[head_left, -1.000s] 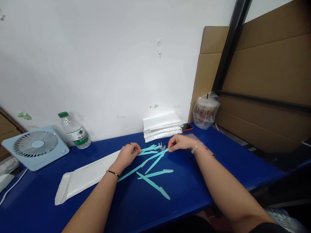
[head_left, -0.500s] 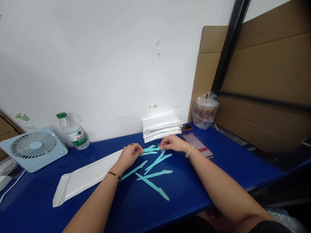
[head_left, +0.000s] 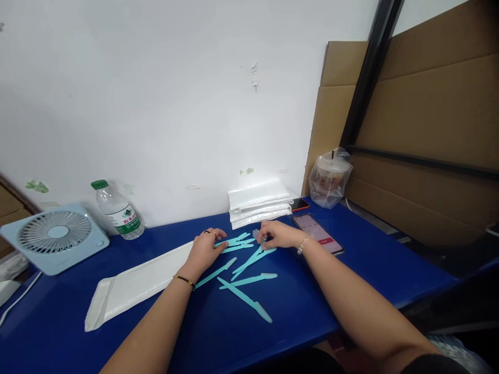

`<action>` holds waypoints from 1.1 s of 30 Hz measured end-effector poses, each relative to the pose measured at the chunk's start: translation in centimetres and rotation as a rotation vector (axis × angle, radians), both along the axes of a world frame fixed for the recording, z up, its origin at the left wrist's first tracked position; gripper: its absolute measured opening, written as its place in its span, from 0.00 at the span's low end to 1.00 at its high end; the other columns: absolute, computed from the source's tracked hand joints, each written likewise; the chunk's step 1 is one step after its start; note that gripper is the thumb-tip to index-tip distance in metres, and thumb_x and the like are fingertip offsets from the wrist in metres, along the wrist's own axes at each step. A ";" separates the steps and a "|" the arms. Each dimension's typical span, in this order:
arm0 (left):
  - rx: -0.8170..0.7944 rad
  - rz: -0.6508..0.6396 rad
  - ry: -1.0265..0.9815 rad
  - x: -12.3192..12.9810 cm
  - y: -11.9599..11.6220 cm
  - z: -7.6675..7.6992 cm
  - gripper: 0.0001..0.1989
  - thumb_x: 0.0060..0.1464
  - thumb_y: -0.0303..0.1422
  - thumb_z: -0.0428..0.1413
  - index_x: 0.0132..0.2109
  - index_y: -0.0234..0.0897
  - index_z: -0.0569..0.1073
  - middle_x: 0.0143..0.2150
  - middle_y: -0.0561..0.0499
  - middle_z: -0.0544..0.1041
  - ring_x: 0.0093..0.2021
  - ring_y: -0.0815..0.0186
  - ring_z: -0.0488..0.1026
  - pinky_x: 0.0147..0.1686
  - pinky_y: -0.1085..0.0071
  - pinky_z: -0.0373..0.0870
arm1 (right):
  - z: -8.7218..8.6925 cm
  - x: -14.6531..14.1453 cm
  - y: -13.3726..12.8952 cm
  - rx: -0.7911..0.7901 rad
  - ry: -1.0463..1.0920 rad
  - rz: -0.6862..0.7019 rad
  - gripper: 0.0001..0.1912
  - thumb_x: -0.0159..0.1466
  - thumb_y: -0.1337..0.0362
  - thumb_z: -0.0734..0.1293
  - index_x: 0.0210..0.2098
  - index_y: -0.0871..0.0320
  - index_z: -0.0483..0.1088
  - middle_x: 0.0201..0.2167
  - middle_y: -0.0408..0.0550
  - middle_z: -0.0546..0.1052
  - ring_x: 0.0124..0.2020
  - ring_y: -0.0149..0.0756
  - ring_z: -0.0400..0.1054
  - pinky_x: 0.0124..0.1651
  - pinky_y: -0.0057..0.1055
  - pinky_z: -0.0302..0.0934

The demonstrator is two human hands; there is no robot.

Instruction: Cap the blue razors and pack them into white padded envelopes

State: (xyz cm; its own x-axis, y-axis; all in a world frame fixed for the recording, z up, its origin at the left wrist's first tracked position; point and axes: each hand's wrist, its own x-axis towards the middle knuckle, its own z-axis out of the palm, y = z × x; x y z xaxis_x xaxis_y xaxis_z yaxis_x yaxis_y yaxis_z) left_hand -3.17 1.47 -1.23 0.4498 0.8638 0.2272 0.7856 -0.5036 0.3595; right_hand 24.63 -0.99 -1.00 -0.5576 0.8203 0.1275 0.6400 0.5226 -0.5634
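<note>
Teal razors (head_left: pixel 249 281): left hand (head_left: pixel 205 250) over far group, fingers parted; right hand (head_left: pixel 275 235) curled, grip unclear; handles best pinched singly.

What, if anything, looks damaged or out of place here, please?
The white wall looks damaged: a chipped patch above the stacked white packets and a greenish mark lower down break its otherwise plain surface.
</note>
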 end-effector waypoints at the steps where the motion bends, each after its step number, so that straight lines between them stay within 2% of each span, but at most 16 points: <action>1: -0.006 -0.035 -0.015 0.3 -0.4 0.2 0.11 0.53 0.41 0.53 0.41 0.43 0.72 0.40 0.51 0.74 0.41 0.62 0.71 0.38 0.68 0.63 | 0.0 -0.1 0.0 0.019 -0.041 0.006 0.10 0.51 0.63 0.73 0.33 0.57 0.76 0.32 0.44 0.69 0.33 0.32 0.64 0.35 0.25 0.57; 5: -0.038 -0.209 -0.008 1.6 -2.0 0.7 0.12 0.55 0.44 0.51 0.39 0.43 0.74 0.39 0.52 0.75 0.41 0.62 0.70 0.38 0.69 0.63 | -0.1 -0.3 0.1 0.073 -0.121 0.026 0.06 0.51 0.65 0.73 0.30 0.58 0.75 0.32 0.44 0.68 0.33 0.31 0.63 0.37 0.26 0.56; 8: -0.029 -0.267 0.077 2.3 -2.8 0.8 0.12 0.56 0.43 0.50 0.38 0.43 0.74 0.39 0.53 0.76 0.42 0.62 0.70 0.40 0.68 0.61 | -0.1 -0.5 0.1 0.076 -0.101 0.037 0.06 0.53 0.64 0.72 0.30 0.58 0.74 0.31 0.44 0.68 0.33 0.31 0.63 0.36 0.26 0.56; 12: 0.018 -0.262 0.183 2.5 -2.9 0.9 0.14 0.59 0.40 0.47 0.33 0.40 0.74 0.36 0.51 0.76 0.41 0.62 0.70 0.39 0.68 0.59 | 0.2 -0.8 -0.2 0.104 -0.025 0.022 0.05 0.55 0.64 0.70 0.30 0.59 0.74 0.32 0.44 0.67 0.33 0.31 0.62 0.35 0.25 0.56; 16: 0.064 -0.229 0.221 1.9 -2.2 1.3 0.15 0.60 0.40 0.46 0.33 0.41 0.75 0.34 0.51 0.76 0.39 0.61 0.69 0.37 0.67 0.57 | 0.6 -0.7 -0.3 0.160 -0.001 -0.014 0.03 0.57 0.66 0.69 0.30 0.60 0.73 0.33 0.45 0.67 0.33 0.31 0.62 0.34 0.25 0.56; 21: 0.064 -0.119 0.186 0.2 -0.6 1.3 0.15 0.59 0.40 0.46 0.34 0.42 0.75 0.36 0.52 0.77 0.40 0.61 0.69 0.37 0.67 0.58 | 0.7 0.3 0.0 0.205 -0.004 -0.142 0.02 0.56 0.69 0.69 0.28 0.60 0.72 0.31 0.45 0.67 0.32 0.30 0.62 0.34 0.25 0.55; 24: 0.040 -0.079 0.147 -0.5 0.1 0.9 0.15 0.59 0.41 0.46 0.39 0.43 0.75 0.40 0.51 0.77 0.43 0.60 0.69 0.39 0.67 0.60 | 0.9 0.6 -0.2 0.185 -0.007 -0.193 0.02 0.55 0.68 0.69 0.30 0.60 0.73 0.32 0.45 0.68 0.31 0.30 0.62 0.33 0.25 0.55; 28: 0.059 -0.068 0.100 -0.2 -0.1 0.4 0.16 0.56 0.42 0.50 0.50 0.48 0.71 0.45 0.51 0.75 0.47 0.57 0.68 0.42 0.64 0.60 | 1.6 0.4 -1.0 0.037 -0.077 -0.089 0.08 0.51 0.62 0.72 0.30 0.59 0.75 0.32 0.45 0.69 0.31 0.31 0.63 0.32 0.25 0.55; 31: 0.055 -0.076 0.049 0.4 -0.9 0.8 0.17 0.57 0.43 0.49 0.50 0.46 0.71 0.45 0.50 0.74 0.47 0.58 0.68 0.43 0.64 0.61 | 1.9 0.1 -1.4 -0.055 -0.202 -0.001 0.11 0.46 0.60 0.75 0.26 0.59 0.76 0.30 0.44 0.70 0.29 0.30 0.62 0.30 0.25 0.54; 33: 0.033 -0.147 0.024 0.9 -1.7 1.2 0.16 0.58 0.44 0.47 0.47 0.45 0.73 0.45 0.51 0.75 0.46 0.59 0.68 0.43 0.65 0.61 | 1.9 -0.1 -1.4 -0.065 -0.241 0.014 0.08 0.46 0.63 0.74 0.24 0.60 0.75 0.29 0.44 0.70 0.27 0.29 0.62 0.29 0.25 0.53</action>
State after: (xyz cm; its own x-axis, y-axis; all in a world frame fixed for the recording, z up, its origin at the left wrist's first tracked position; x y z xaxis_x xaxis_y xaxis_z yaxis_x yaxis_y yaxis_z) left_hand -2.28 -0.19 -0.04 0.5765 0.7804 0.2420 0.7105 -0.6251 0.3233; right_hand 24.54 -2.39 0.88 -0.5765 0.8146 -0.0638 0.7532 0.4995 -0.4280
